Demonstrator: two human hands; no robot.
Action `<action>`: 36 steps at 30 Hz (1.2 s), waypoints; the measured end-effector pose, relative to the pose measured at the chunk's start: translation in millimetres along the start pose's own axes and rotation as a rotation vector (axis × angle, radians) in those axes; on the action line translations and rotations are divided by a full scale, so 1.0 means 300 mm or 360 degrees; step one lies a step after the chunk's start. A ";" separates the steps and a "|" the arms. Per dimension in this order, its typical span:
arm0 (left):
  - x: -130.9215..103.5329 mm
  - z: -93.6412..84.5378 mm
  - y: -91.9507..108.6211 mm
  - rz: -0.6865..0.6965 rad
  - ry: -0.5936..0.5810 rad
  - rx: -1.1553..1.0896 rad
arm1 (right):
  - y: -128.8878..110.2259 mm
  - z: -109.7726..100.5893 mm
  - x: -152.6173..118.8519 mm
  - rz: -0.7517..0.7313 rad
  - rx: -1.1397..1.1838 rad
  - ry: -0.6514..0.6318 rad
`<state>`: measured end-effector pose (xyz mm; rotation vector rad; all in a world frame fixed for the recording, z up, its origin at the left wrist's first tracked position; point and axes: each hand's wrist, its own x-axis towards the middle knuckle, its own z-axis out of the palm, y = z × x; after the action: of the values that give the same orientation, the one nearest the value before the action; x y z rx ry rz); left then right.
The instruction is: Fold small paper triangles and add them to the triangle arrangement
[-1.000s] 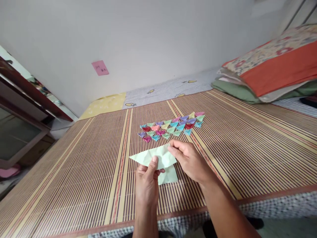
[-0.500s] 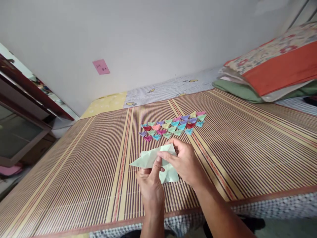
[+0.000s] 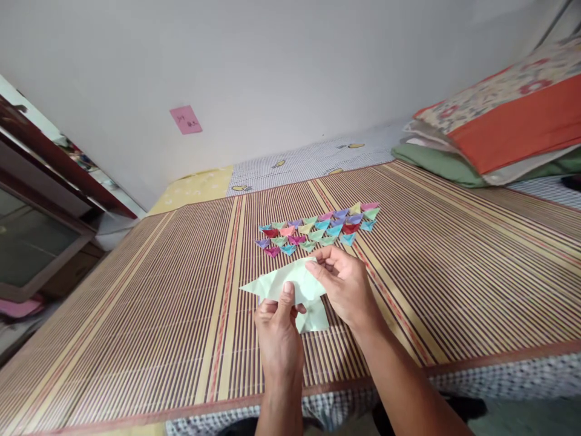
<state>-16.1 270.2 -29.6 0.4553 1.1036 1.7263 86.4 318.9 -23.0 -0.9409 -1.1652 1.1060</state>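
Note:
A pale green folded paper [image 3: 297,280], pointed at its left end, is held up between both hands. My left hand [image 3: 279,327] grips its lower edge, thumb on the front face and fingers behind. My right hand [image 3: 342,281] pinches the upper right corner between thumb and fingers. Beneath the held piece, another pale green creased paper [image 3: 316,318] shows on the striped mat; whether the two are joined is hidden. Beyond the hands, several small folded paper shapes [image 3: 316,235] in many colours lie in rows.
The striped mat [image 3: 181,315] covers the bed, with checked cloth along its front edge. Folded bedding with an orange and floral pillow [image 3: 521,133] is stacked at the right. A pink note [image 3: 186,119] sticks to the wall. A glass-fronted cabinet [image 3: 31,242] stands at the left.
My right hand has moved right along the paper to its upper corner, with its thumb away from my left thumb. The paper's right part is spread flatter and its front face shows more.

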 end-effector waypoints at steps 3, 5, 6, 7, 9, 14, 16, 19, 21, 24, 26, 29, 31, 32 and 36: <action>0.007 0.001 0.009 -0.0023 -0.0040 -0.0032 | 0.005 -0.008 0.004 -0.0040 -0.0011 -0.0011; 0.013 -0.003 0.012 -0.0043 -0.0064 -0.0016 | 0.006 -0.012 0.004 -0.0057 -0.0025 -0.0031; 0.015 -0.005 0.012 -0.0050 -0.0072 0.0002 | 0.006 -0.013 0.003 -0.0067 -0.0033 -0.0046; 0.018 -0.008 0.012 -0.0052 -0.0075 0.0019 | 0.005 -0.014 0.003 -0.0081 -0.0042 -0.0062; 0.020 -0.012 0.012 -0.0041 -0.0063 0.0037 | 0.004 -0.015 0.003 -0.0120 -0.0071 -0.0092; 0.024 -0.021 0.010 -0.0026 -0.0068 0.0037 | 0.001 -0.015 0.001 -0.0192 -0.0178 -0.0114; 0.026 -0.026 0.007 -0.0028 -0.0087 0.0060 | 0.001 -0.013 -0.003 -0.0203 -0.0223 -0.0127; 0.031 -0.038 0.002 0.0026 -0.0032 0.0073 | -0.003 -0.009 -0.010 -0.0204 -0.0266 -0.0184; 0.036 -0.047 0.000 0.0060 0.0017 0.0079 | -0.009 -0.011 -0.009 -0.0208 -0.0277 -0.0215; 0.045 -0.061 0.000 0.0088 0.0091 0.0110 | -0.019 -0.027 -0.001 -0.0206 -0.0223 -0.0227; 0.049 -0.067 0.001 0.0141 0.0121 0.0154 | -0.022 -0.042 0.005 -0.0145 -0.0153 -0.0225; 0.045 -0.068 0.001 0.0282 0.0133 0.0259 | -0.020 -0.051 0.009 -0.0020 -0.0130 -0.0233; 0.037 -0.063 0.000 0.0354 0.0139 0.0331 | -0.016 -0.041 0.006 0.0011 -0.0167 -0.0228; 0.033 -0.061 -0.002 0.0371 0.0135 0.0363 | -0.013 -0.033 0.003 0.0014 -0.0184 -0.0228; 0.023 -0.056 -0.009 0.0388 0.0124 0.0475 | -0.011 0.003 -0.008 -0.0026 -0.0252 -0.0228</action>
<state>-29.9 268.6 -41.8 0.7380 1.4183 1.8062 85.9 315.9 -20.1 -0.9837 -1.3916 1.0942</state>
